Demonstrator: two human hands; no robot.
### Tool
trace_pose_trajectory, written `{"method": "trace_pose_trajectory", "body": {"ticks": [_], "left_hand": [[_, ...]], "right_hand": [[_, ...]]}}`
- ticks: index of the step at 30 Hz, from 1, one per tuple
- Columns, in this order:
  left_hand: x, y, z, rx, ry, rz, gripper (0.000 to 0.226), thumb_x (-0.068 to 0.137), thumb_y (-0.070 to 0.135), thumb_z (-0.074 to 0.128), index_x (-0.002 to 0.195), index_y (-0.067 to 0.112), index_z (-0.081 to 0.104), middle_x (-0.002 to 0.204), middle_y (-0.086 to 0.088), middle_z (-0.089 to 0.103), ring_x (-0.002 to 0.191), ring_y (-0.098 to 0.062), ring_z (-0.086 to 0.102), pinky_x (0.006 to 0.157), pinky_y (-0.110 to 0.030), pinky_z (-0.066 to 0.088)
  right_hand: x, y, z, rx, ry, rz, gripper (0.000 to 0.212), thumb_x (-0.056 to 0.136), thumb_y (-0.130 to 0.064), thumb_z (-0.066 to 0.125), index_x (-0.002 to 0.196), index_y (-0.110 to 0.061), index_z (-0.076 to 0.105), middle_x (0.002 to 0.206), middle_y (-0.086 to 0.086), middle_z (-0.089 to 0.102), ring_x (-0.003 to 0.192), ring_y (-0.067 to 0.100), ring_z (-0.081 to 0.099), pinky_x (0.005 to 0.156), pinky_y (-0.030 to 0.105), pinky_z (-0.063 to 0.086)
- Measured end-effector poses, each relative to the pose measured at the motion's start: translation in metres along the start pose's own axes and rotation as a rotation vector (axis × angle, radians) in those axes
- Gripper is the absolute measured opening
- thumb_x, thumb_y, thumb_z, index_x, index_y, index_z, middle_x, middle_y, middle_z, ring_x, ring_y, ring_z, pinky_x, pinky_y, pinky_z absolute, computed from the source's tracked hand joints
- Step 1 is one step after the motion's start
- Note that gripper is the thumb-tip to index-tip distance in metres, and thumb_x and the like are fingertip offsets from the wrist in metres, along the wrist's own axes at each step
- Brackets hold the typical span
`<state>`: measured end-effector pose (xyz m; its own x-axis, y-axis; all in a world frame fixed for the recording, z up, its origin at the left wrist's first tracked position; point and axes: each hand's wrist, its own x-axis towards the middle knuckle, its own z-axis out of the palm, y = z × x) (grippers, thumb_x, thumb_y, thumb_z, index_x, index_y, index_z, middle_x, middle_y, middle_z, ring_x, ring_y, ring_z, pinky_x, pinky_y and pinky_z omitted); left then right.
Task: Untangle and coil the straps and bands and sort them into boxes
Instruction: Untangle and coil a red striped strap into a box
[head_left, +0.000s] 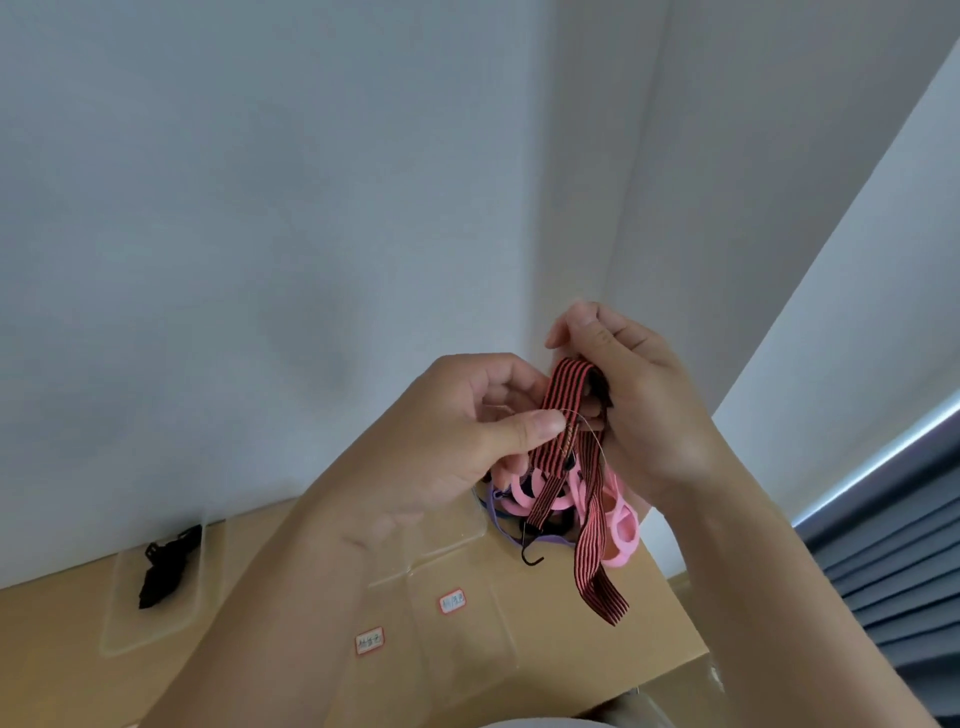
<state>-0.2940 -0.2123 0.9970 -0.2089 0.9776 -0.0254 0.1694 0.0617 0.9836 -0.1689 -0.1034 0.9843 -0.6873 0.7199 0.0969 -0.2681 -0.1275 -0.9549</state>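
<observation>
- A person's left hand (457, 431) and right hand (644, 410) hold a red-and-black striped strap (563, 392) up in the air above the far right part of a wooden table (649, 623).
- The strap is folded over at the top, and its long axis runs nearly vertical. Both tails point down at the table.
- The left thumb and curled fingers pinch the left tail just under the fold. The right hand's fingers are curled round the fold itself.
- The left tail ends in a black hook (531, 555). The longer right tail hangs free, with its tip nearer the camera.
- Below the hands is a tangle of pink bands (618, 519) and a purple band (506, 525).
- At far left, a clear box (111, 618) holds a black strap (163, 569).
- Nearer the middle are clear boxes (467, 639) with red-edged labels (452, 601). The writing on the labels is too small to read.
- A grey curtain (893, 545) hangs at right.
</observation>
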Motion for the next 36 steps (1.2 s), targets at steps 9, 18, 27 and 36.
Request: {"method": "trace_pose_trajectory", "body": {"ticks": [9,18,27,36], "left_hand": [[0.018,0.005,0.006,-0.243,0.095,0.022,0.005,0.094,0.002,0.062,0.097,-0.001,0.064,0.077,-0.012,0.064,0.051,-0.018,0.056,0.051,-0.028,0.05],[0.026,0.007,-0.001,-0.556,0.392,0.039,0.007,0.096,0.0,0.059,0.094,0.0,0.065,0.075,-0.009,0.066,0.056,-0.011,0.061,0.056,-0.022,0.055],[0.029,-0.001,-0.003,-0.603,0.509,0.062,0.006,0.095,0.0,0.062,0.099,0.004,0.06,0.072,-0.005,0.063,0.055,-0.012,0.052,0.055,-0.023,0.048],[0.035,-0.013,0.002,-0.257,0.635,0.261,0.033,0.095,-0.001,0.065,0.127,0.009,0.061,0.082,-0.007,0.067,0.065,-0.02,0.062,0.063,-0.028,0.052]], "right_hand": [[0.007,0.008,-0.013,0.077,-0.14,-0.017,0.049,0.084,-0.06,0.06,0.108,-0.02,0.075,0.085,0.019,0.059,0.066,0.027,0.054,0.055,0.031,0.041],[0.013,0.018,0.001,-0.168,-0.142,-0.098,0.033,0.097,-0.028,0.056,0.093,0.003,0.064,0.057,0.015,0.036,0.048,0.017,0.028,0.045,0.021,0.027],[0.019,0.017,0.002,-0.288,-0.138,-0.095,0.03,0.105,-0.015,0.049,0.081,-0.002,0.061,0.053,0.003,0.047,0.043,0.013,0.032,0.043,0.021,0.029],[0.023,0.018,0.002,-0.487,-0.057,-0.091,0.031,0.105,-0.025,0.05,0.085,-0.009,0.068,0.047,-0.011,0.05,0.043,0.006,0.036,0.046,0.019,0.032]]}}
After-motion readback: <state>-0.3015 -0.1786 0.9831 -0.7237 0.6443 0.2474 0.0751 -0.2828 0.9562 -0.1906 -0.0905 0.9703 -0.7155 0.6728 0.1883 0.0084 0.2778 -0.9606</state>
